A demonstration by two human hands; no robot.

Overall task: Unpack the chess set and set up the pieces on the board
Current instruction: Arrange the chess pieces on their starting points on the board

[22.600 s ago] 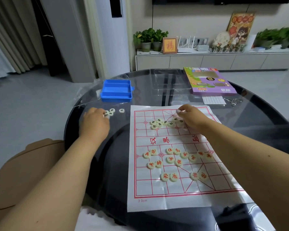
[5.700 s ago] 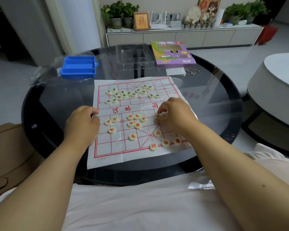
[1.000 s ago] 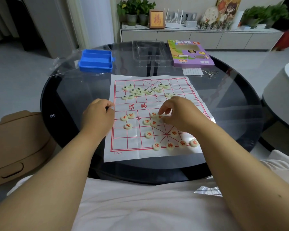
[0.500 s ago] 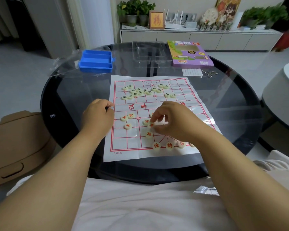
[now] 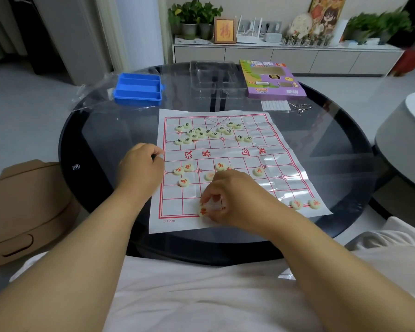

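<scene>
Paper board (image 5: 228, 154): white sheet with red grid, flat on the round dark glass table (image 5: 101, 140), centre of frame.
Red-marked pieces: one (image 5: 203, 210) on the board's near edge line, lower centre, pinched by the fingers (image 5: 207, 200) of the right hand (image 5: 235, 200); three at left (image 5: 183, 172); two mid-board (image 5: 220, 166), just above the right hand; one (image 5: 258, 171) to their right; two (image 5: 304, 203) at the board's lower right corner.
Dark-marked pieces (image 5: 209, 132): loose cluster on the board's far half, upper centre, not in rows.
Left hand (image 5: 140, 167): at the board's left edge, fingers curled; whether it holds anything cannot be told.
Blue tray (image 5: 138, 89): upper left of the table, on a clear plastic bag (image 5: 91, 97).
Clear plastic insert (image 5: 213, 80): beyond the board, top centre.
Purple box (image 5: 271, 79): right of the insert.
Small white card (image 5: 274, 105) and metal rings (image 5: 300, 107): just below the box.
</scene>
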